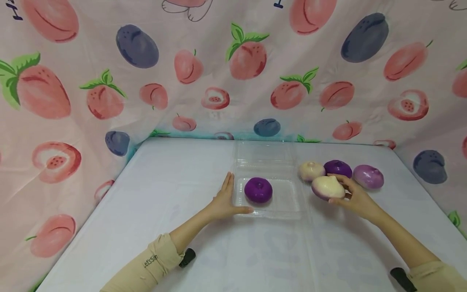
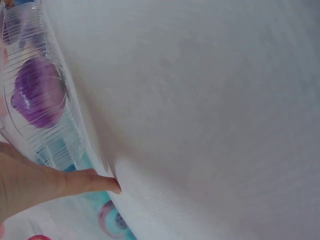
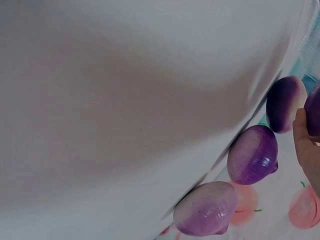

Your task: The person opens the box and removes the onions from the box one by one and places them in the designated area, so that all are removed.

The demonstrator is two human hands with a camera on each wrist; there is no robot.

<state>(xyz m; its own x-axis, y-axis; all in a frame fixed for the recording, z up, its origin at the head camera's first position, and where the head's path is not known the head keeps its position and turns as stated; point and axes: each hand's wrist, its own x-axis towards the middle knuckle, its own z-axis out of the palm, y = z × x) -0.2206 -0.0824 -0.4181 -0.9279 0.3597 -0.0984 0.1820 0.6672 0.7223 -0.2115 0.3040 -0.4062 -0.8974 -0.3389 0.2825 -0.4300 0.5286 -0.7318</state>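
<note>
My right hand (image 1: 355,198) pinches a cream-topped onion (image 1: 327,187) with a purple underside, fingers behind it and thumb in front. In the right wrist view, that held onion (image 3: 313,110) shows only in part at the edge. My left hand (image 1: 225,202) lies along the left side of a clear plastic clamshell box (image 1: 288,209), fingers straight and thumb stretched along the front rim. Inside the box, toward its left, sits a deep purple onion (image 1: 258,190). The left wrist view shows this onion (image 2: 40,92) through the ribbed wall, with the left hand (image 2: 55,185) beside it.
Behind the right hand lie a cream onion (image 1: 311,172), a dark purple onion (image 1: 338,168) and a lighter purple onion (image 1: 368,177). The box's lid (image 1: 264,154) is folded back toward the fruit-patterned cloth (image 1: 215,61). A white cover (image 1: 175,178) spreads over the table.
</note>
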